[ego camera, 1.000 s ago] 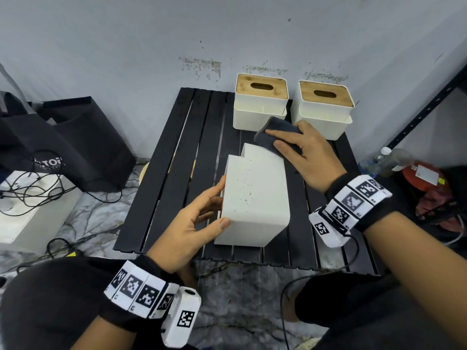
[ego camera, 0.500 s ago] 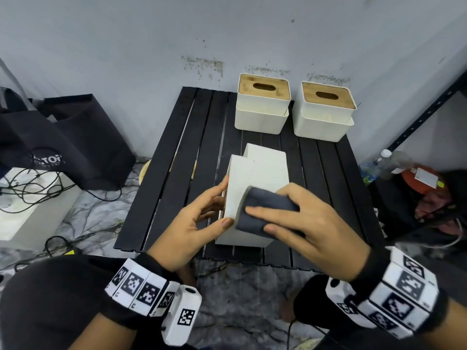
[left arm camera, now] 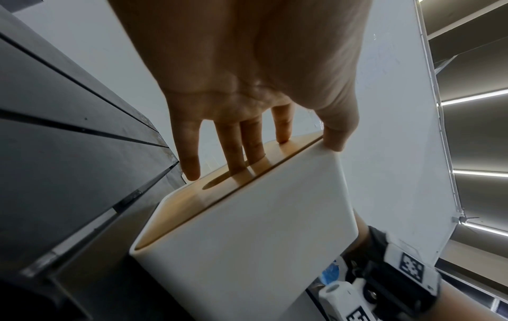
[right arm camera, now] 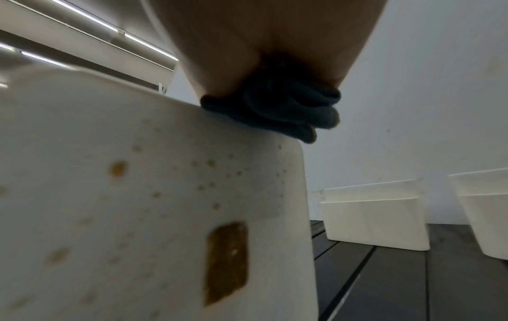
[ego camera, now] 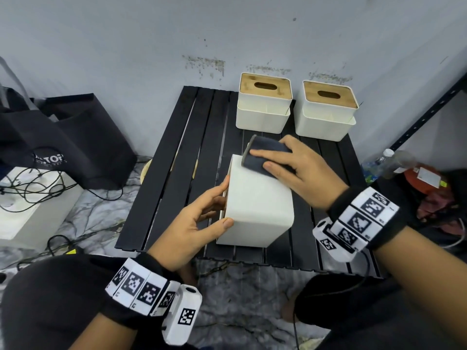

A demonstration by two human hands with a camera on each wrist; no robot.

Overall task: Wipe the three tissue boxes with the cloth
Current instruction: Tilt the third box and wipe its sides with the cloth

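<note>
A white tissue box (ego camera: 257, 203) lies on its side on the black slatted table (ego camera: 177, 185). My left hand (ego camera: 225, 200) grips its left end, fingers on the wooden lid (left arm camera: 219, 195) and thumb on the near edge. My right hand (ego camera: 260, 160) holds a folded dark cloth (ego camera: 262, 152) against the far end of the box's upper face. In the right wrist view the cloth (right arm camera: 286, 108) bunches under my palm, and brown spots dot the box's side (right arm camera: 137, 195). Two more tissue boxes (ego camera: 262, 117) (ego camera: 326, 122) stand upright at the back.
The wall rises right behind the two back boxes. A black bag (ego camera: 63, 147) and a white unit with cables (ego camera: 25, 210) sit on the floor to the left. A bottle (ego camera: 379, 165) and a black shelf post (ego camera: 429, 109) are on the right.
My right hand slid the cloth from the box's far end to its near end and back to the far end. The specks seen earlier on the upper face no longer show.
</note>
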